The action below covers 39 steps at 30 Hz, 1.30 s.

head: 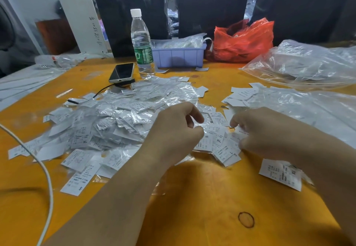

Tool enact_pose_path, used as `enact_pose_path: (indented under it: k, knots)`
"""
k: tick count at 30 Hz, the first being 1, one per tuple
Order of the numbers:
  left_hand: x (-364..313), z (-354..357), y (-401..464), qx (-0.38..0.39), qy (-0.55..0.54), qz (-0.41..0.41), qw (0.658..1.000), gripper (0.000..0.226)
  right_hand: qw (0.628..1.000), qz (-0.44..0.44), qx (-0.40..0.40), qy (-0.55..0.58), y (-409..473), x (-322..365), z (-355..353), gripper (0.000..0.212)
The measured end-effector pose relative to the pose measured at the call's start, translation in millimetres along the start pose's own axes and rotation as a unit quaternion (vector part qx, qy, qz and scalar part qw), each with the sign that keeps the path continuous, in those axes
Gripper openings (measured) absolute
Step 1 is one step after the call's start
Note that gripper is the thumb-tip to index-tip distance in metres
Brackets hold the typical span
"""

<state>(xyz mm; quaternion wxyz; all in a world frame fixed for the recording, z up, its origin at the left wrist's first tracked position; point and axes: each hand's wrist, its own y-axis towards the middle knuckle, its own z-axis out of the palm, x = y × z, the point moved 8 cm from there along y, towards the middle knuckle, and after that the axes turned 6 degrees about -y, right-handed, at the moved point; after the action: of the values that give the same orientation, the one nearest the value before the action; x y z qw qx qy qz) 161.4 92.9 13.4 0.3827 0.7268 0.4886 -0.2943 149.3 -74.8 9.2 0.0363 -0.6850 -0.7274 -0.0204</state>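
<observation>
Head view, one entry per item.

1. Orange table top (202,197), bearing everything listed here.
2. Heap of small white printed size labels in clear plastic sleeves (107,122), spread across the middle of the table. It runs from the left side to just under our hands. We read S, L and XL on several.
3. Left hand (173,132), at the near right edge of the heap. The fingers are curled, and thumb and forefinger pinch a shiny clear sleeve (198,124).
4. Right hand (269,134), just beside the left, knuckles up. The fingers are curled down onto the labels. We cannot tell whether they grip one.
5. Single white XL label (280,174), lying apart beside the right forearm.
6. Clear plastic water bottle with white cap and green band (142,47), upright behind the heap.
7. Dark smartphone (121,72), just left of the bottle.
8. Lilac plastic tray (179,57), right of the bottle.
9. Red plastic bag (244,41), right of the tray.
10. Large clear plastic bags (308,62), at the far right.
11. White cable (46,174), curving along the left edge.
</observation>
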Motion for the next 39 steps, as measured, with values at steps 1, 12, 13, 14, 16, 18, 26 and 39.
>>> enact_pose_path:
  k: [1, 12, 13, 14, 16, 18, 26, 39]
  knots:
    - [0, 2, 0, 0.007, -0.002, 0.000, 1.000, 0.017, 1.000, -0.003, -0.001, -0.002, 0, 1, 1, 0.048]
    - [0, 17, -3, 0.048, -0.002, -0.010, 0.999, 0.020, 0.995, -0.032, -0.091, 0.041, 2, 6, -9, 0.043]
    - [0, 17, -4, 0.049, -0.001, -0.011, 0.999, 0.019, 0.991, -0.044, -0.118, 0.051, 1, 7, -13, 0.040]
    - [0, 17, -4, 0.049, 0.000, -0.012, 0.999, 0.019, 0.984, -0.061, -0.152, 0.068, 0, 10, -18, 0.036]
    - [1, 17, -3, 0.045, -0.001, -0.013, 0.999, 0.016, 0.960, -0.094, -0.219, 0.144, -6, 15, -32, 0.028]
    - [0, 16, -2, 0.039, -0.009, -0.009, 0.999, 0.011, 0.927, -0.116, -0.246, 0.259, -11, 15, -40, 0.022]
    - [-5, 18, -4, 0.061, -0.038, 0.017, 0.997, 0.028, 0.835, -0.138, -0.172, 0.504, -8, 22, -31, 0.014]
    - [-9, 3, 1, 0.035, -0.224, -0.001, 0.974, 0.013, 0.902, -0.092, -0.224, 0.357, -12, 19, -31, 0.009]
